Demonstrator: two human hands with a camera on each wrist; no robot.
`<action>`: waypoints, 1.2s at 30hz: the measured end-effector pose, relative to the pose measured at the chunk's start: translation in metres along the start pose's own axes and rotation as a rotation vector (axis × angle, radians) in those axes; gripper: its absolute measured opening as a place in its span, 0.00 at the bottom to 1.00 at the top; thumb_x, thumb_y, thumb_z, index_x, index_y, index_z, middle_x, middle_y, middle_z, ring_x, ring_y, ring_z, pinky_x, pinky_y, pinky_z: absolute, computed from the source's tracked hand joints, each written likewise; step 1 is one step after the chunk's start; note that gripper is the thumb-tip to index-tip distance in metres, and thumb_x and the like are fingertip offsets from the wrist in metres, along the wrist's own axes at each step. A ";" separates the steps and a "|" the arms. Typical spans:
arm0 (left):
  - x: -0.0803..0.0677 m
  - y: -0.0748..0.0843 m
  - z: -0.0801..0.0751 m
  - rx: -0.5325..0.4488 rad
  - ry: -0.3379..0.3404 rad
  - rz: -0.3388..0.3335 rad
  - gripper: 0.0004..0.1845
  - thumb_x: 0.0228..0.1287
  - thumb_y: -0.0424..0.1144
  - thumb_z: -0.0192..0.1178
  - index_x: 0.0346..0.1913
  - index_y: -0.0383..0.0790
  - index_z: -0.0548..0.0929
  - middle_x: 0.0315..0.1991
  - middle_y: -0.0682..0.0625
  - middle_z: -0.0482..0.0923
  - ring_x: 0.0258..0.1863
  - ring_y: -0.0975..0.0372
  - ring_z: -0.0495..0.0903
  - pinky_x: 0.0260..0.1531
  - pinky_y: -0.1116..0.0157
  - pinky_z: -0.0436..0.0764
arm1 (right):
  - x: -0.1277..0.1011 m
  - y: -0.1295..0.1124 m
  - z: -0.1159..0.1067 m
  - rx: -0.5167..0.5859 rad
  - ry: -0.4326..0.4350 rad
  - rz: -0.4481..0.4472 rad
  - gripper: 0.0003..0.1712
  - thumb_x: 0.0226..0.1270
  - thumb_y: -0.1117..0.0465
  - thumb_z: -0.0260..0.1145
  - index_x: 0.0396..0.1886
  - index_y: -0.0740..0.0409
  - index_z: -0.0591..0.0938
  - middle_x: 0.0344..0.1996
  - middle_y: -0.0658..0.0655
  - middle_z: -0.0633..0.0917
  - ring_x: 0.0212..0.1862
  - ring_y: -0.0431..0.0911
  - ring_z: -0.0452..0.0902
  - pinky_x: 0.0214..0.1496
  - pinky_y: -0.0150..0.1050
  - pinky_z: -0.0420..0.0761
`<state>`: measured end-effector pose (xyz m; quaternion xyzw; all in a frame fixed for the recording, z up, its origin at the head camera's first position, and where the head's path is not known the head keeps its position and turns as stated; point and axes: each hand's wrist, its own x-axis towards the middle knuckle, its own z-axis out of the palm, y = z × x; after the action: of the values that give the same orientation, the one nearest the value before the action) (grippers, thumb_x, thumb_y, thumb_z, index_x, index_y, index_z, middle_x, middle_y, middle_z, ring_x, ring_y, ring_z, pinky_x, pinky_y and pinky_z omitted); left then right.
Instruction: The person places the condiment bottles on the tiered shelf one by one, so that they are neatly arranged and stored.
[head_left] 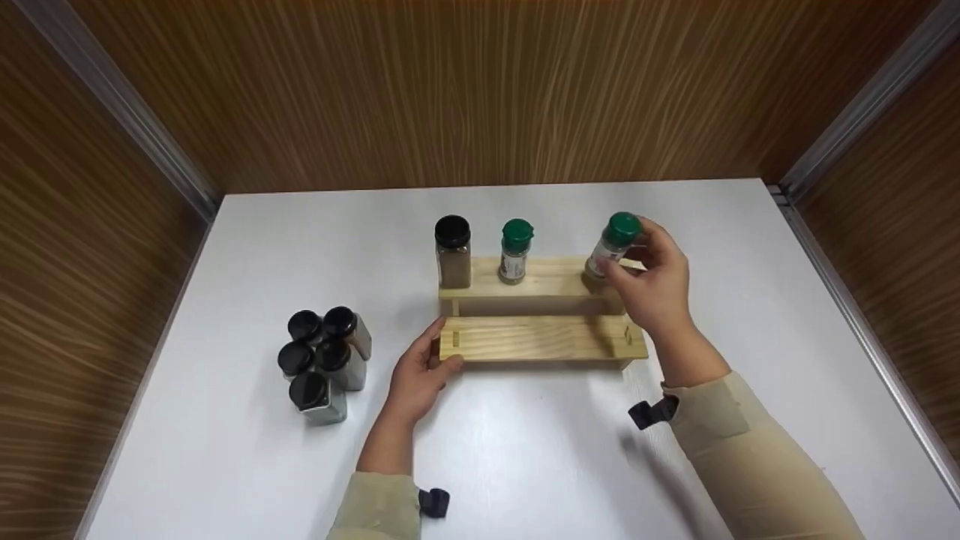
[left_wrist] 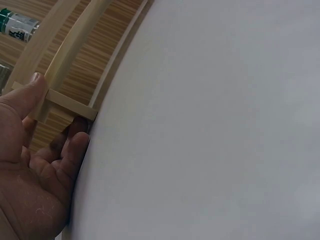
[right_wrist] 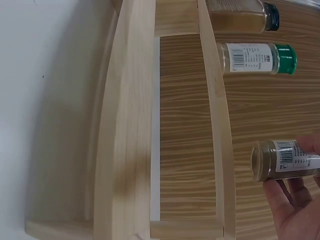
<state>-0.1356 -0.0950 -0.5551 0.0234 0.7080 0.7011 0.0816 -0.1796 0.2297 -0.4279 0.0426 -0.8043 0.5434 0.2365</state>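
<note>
**Ana:** Right hand was up at the far end of the rack, fingers curled round a green-capped jar, and that jar was tilted, its base just above the upper step of the wooden rack. Not seated yet, by my read.

**Ben:** And the left hand?

**Ana:** Braced against the rack's left end, thumb on the front rail and fingers flat on the bench, steadying rather than clenching anything.

**Ben:** Where was the risk?

**Ana:** That tilt. If the base came down on the step's front lip or too near the open end, I'd judge the jar could topple off onto the lower tier or the bench. A nudge to the rack could also rock the black-capped jar and the other green-capped one standing on the same step.

**Ben:** What did the wrist cameras add?

**Ana:** The right wrist view showed the jar's underside and label clear of the rail, with air between base and wood, which the head camera couldn't settle. The left wrist view showed the thumb pressed on the end piece. Only the head camera took in the cluster of five black-capped jars well apart on the left of the bench.
</note>
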 end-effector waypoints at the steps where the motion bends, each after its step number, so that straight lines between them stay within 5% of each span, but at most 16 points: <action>1: 0.000 0.000 0.000 -0.003 0.000 0.003 0.39 0.71 0.29 0.68 0.81 0.36 0.65 0.58 0.37 0.81 0.40 0.63 0.80 0.26 0.71 0.71 | 0.000 0.000 0.002 0.001 -0.006 -0.001 0.30 0.63 0.76 0.76 0.65 0.65 0.80 0.52 0.59 0.85 0.48 0.42 0.83 0.49 0.30 0.84; 11: -0.001 -0.001 0.001 -0.003 -0.012 0.014 0.39 0.71 0.30 0.68 0.81 0.35 0.64 0.60 0.35 0.81 0.41 0.63 0.80 0.26 0.72 0.71 | 0.002 -0.003 0.017 0.015 -0.064 0.033 0.28 0.64 0.74 0.76 0.64 0.65 0.79 0.53 0.59 0.86 0.51 0.44 0.83 0.56 0.37 0.85; 36: 0.000 0.001 0.009 -0.045 -0.029 0.043 0.39 0.71 0.27 0.68 0.81 0.33 0.64 0.60 0.34 0.79 0.44 0.62 0.80 0.29 0.72 0.73 | 0.002 0.003 0.024 0.034 -0.111 0.089 0.31 0.62 0.76 0.77 0.64 0.67 0.78 0.53 0.62 0.85 0.50 0.48 0.83 0.52 0.34 0.85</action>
<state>-0.1346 -0.0859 -0.5538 0.0471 0.6899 0.7182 0.0772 -0.1905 0.2099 -0.4365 0.0408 -0.8081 0.5636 0.1664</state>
